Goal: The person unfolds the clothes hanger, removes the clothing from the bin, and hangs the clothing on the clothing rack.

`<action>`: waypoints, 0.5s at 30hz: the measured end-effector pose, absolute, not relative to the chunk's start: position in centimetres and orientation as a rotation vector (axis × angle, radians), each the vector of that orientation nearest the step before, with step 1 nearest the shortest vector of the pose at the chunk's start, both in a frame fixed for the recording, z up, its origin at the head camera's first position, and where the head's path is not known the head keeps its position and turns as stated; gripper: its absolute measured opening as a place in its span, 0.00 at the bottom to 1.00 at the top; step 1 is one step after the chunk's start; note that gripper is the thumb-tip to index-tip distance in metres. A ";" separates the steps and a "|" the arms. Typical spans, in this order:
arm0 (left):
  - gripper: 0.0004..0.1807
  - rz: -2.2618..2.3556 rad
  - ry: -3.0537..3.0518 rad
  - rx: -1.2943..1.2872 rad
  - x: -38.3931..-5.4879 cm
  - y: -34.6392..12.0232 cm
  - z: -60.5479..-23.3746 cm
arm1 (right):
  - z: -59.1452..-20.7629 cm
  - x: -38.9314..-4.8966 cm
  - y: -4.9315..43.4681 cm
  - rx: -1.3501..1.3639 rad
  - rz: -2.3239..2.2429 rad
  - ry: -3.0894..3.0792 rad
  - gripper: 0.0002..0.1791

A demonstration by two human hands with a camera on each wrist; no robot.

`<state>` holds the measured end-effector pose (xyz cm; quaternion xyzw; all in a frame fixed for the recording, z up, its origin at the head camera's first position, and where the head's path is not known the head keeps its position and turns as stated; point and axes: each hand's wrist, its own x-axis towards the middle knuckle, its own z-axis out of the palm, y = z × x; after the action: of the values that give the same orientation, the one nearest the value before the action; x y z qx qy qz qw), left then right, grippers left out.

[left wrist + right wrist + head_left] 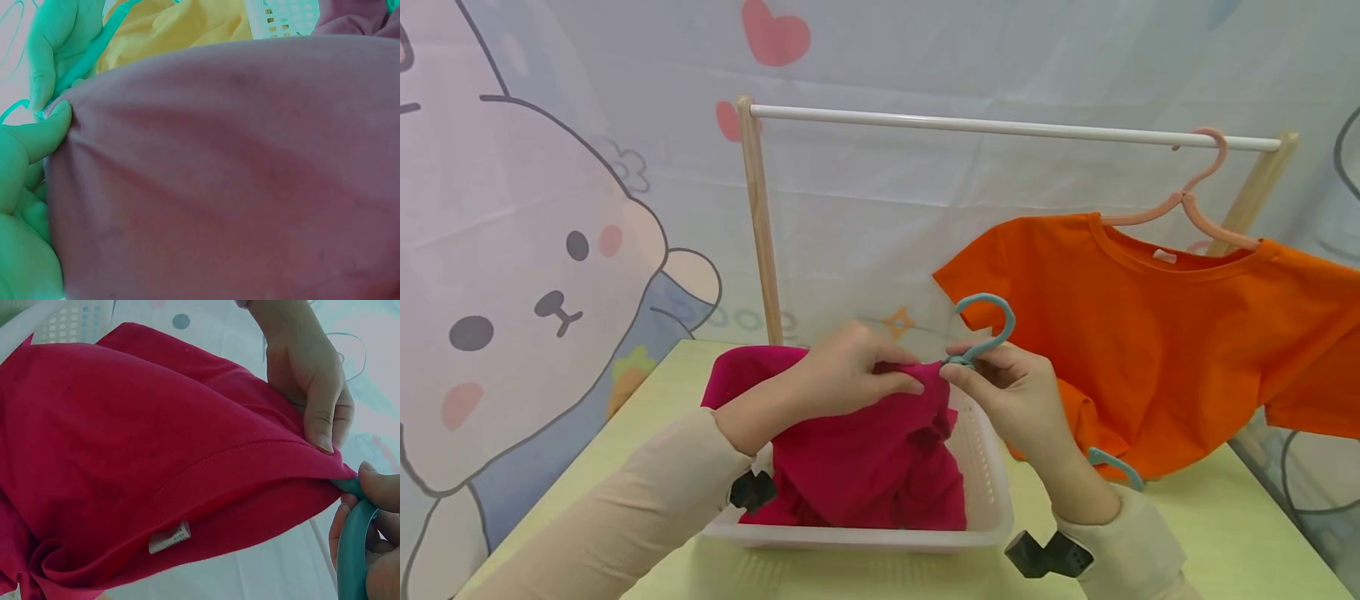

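A magenta T-shirt [865,458] hangs partly over a white basket [1000,500], its ribbed collar and small white label [170,537] showing in the right wrist view. My left hand [842,375] pinches the shirt by the collar's edge between thumb and fingers. Close beside it, my right hand [1018,392] grips a teal hanger [1003,321] just below its hook. One arm of the hanger enters the shirt's neck opening, where cloth hides the rest of it. In the left wrist view, the stretched cloth [237,169] fills most of the picture.
Behind stands a rack with a white rail [970,123] and wooden posts [760,225]. From it an orange T-shirt [1180,342] hangs on a pink hanger [1206,171]. Another teal hook [1116,462] lies on the pale table [1225,533] by my right forearm.
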<state>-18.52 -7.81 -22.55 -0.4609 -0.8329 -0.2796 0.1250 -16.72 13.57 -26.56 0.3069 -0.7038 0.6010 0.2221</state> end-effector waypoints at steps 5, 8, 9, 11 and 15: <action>0.08 -0.841 -2.385 -1.367 -18.5 -7.5 -22.6 | -26.6 -16.7 13.4 0.847 1.650 -1.957 0.19; 0.08 -0.850 -2.371 -1.367 -18.5 -7.2 -22.6 | -26.6 -16.6 13.3 0.850 1.662 -1.956 0.18; 0.08 -0.853 -2.368 -1.366 -18.5 -7.1 -22.6 | -26.6 -16.6 13.3 0.848 1.667 -1.957 0.17; 0.08 -0.875 -2.367 -1.362 -18.5 -7.0 -22.5 | -26.5 -16.7 13.3 0.844 1.673 -1.961 0.15; 0.09 -0.924 -2.352 -1.367 -18.4 -6.8 -22.3 | -26.4 -16.8 13.2 0.859 1.686 -1.959 0.13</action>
<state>-18.44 -6.78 -22.30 -0.4716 -0.8113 -0.3186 0.1340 -16.79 13.21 -26.42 0.3084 -0.7037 0.6055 0.2076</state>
